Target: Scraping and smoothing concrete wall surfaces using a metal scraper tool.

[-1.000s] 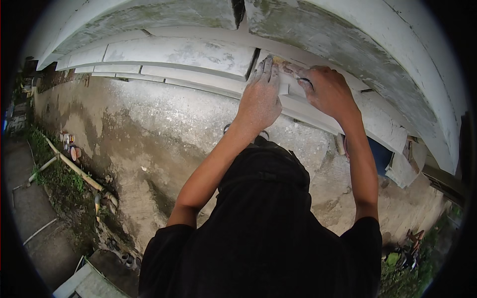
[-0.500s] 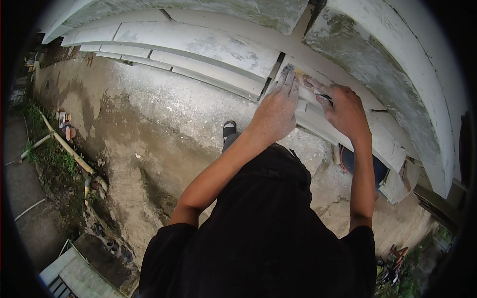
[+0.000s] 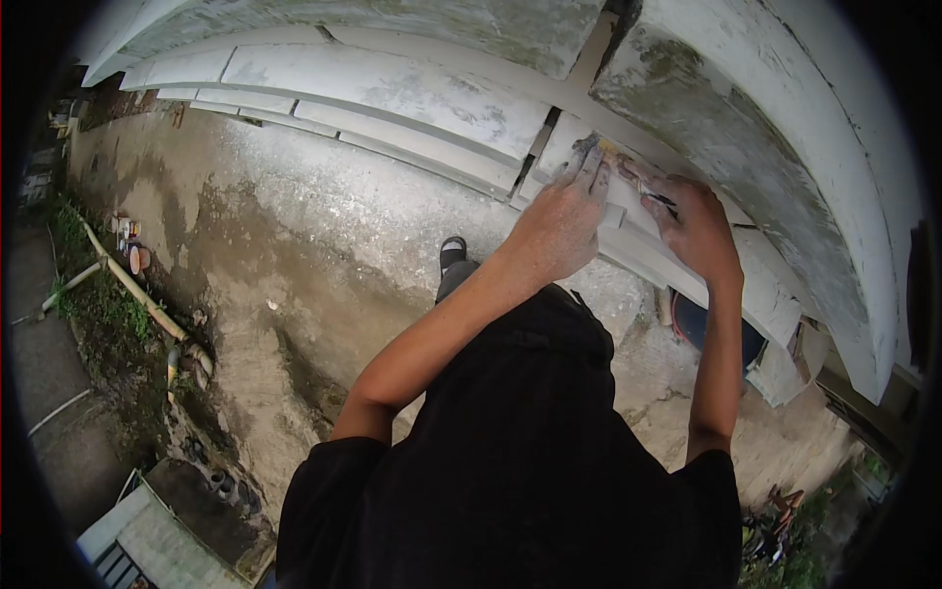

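Observation:
My left hand is coated in pale dust. Its fingers stretch out flat, and the fingertips press at the far end of a narrow, stained tool with a yellowish and brown surface. Around the tool's nearer end curl the fingers of my right hand, where a dark part shows beneath them. Much of the tool is covered by my hands, so its kind cannot be made out. It lies against a white panel of the ledge in front of me.
Long white ledges run leftward, with a dark gap beside the panel. A weathered slab juts out at the right. Below is stained concrete ground. A dark round container stands under the ledge; bamboo poles lie left.
Both hands have shifted slightly to the right along the panel, and the stained tool has moved with them. My arms keep nearly the same pose.

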Tool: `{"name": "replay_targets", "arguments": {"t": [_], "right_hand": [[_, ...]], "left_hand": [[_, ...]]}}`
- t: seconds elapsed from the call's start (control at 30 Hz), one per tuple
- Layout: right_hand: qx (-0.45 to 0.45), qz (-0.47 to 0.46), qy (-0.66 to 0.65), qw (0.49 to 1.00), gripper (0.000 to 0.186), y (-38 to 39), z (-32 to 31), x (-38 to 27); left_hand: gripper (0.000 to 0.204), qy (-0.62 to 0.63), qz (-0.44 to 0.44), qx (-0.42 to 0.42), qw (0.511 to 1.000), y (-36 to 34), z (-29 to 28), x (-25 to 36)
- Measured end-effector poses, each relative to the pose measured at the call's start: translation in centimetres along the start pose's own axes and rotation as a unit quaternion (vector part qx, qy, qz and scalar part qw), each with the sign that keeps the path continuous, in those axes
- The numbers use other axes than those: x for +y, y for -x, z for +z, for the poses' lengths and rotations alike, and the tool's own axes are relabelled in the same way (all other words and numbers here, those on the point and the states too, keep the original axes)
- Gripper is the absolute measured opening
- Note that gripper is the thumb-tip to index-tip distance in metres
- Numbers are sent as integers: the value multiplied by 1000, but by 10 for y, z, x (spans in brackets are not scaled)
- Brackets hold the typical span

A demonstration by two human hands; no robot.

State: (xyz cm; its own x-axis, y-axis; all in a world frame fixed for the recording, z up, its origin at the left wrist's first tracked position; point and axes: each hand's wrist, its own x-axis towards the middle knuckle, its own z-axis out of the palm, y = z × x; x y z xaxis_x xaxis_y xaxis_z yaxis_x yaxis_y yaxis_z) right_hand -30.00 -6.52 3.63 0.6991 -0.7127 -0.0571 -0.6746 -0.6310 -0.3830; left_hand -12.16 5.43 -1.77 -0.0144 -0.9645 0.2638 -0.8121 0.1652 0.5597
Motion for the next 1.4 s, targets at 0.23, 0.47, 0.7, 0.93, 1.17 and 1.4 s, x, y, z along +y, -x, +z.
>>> {"name": "replay_targets", "arguments": {"t": [0.23, 0.47, 0.7, 0.93, 1.17, 1.4], "right_hand": [[-28, 27, 12, 999, 30, -3, -9, -28], [-21, 39, 4, 999, 31, 5, -9, -8], [-32, 38, -30, 998, 32, 16, 0, -3], [-6, 19, -35, 999, 37, 21, 13, 27], [-25, 30, -17, 999, 35, 16, 4, 18], [-53, -2, 0, 999, 38, -5, 1, 13]], "left_hand": [[68, 26, -40, -47, 998, 1, -27, -5], [63, 45, -7, -12, 999, -2, -5, 0], [62, -8, 38, 19, 999, -7, 4, 6], [39, -2, 43, 38, 998, -17, 5, 11], [43, -3, 12, 22, 1000, -19, 13, 10], [20, -27, -10, 73, 997, -18, 10, 17]]}}
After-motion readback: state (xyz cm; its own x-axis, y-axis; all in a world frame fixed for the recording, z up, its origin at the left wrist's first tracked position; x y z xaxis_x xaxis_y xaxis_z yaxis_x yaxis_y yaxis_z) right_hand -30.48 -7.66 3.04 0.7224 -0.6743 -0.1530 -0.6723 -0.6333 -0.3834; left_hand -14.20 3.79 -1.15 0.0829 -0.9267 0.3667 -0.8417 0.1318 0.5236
